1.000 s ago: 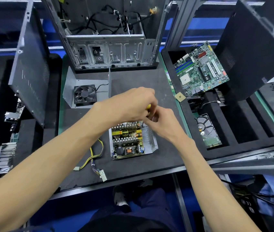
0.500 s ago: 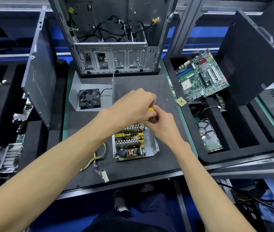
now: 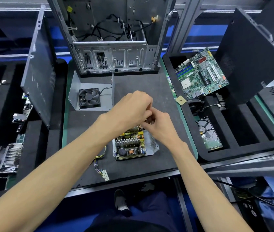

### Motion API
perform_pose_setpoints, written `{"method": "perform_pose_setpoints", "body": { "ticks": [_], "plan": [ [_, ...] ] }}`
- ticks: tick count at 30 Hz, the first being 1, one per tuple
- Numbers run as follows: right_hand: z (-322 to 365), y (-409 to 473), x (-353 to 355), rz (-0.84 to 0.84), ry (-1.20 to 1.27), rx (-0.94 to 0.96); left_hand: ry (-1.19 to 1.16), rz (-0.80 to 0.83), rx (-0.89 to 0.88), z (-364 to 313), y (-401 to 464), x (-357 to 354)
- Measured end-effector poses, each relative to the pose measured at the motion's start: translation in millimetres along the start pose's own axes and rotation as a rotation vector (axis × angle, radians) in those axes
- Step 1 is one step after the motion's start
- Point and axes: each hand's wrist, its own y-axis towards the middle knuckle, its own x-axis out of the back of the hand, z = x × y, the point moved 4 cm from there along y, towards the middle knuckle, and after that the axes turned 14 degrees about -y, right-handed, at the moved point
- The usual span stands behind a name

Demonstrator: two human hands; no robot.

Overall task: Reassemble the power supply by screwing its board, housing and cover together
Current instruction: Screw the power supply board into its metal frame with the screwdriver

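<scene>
The power supply board, with heat sinks and yellow coils, lies in its open metal housing on the black mat. My left hand is a closed fist just above the board's far end; the screwdriver it grips is hidden inside it. The fingertips of my right hand pinch a thin dark shaft right under that fist. The grey cover with its black fan lies further back on the left, apart from both hands. The board's wire bundle ends in a white connector near the front edge.
An open computer case stands at the back of the mat. A grey side panel leans at the left. The foam tray on the right holds a motherboard, a CPU chip and a hard drive.
The yellow screwdriver handle seen between my hands earlier is now covered by my left fist. Both hands stay together over the board's far end.
</scene>
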Motion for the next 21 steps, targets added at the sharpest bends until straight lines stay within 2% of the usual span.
{"method": "perform_pose_setpoints", "body": {
  "ticks": [3, 6, 9, 13, 16, 18, 21],
  "plan": [
    [-1.1, -0.3, -0.4, -0.034, 0.023, -0.027, -0.048, -0.018, -0.03, -0.6, -2.0, -1.9],
    [-2.3, -0.4, -0.6, -0.065, 0.026, -0.042, -0.052, -0.105, 0.075, 4.5, -3.7, 0.5],
    [-0.2, -0.8, -0.3, -0.084, 0.003, -0.042, -0.019, -0.101, 0.142, 5.9, -7.1, 1.9],
    [-0.1, -5.7, -1.2, -0.032, 0.017, -0.003, -0.001, 0.104, -0.021, -2.0, -7.9, 2.6],
    [-1.8, -11.7, -1.3, -0.013, -0.002, 0.028, -0.053, 0.213, -0.032, 2.4, -11.5, -5.2],
    [-3.4, -13.5, 0.3, -0.014, 0.014, 0.019, -0.086, 0.147, -0.034, 4.8, -14.3, -11.3],
    [-3.4, -13.8, 0.9, -0.038, 0.05, 0.016, -0.037, -0.05, 0.043, 9.8, -10.7, -7.0]
  ]
}}
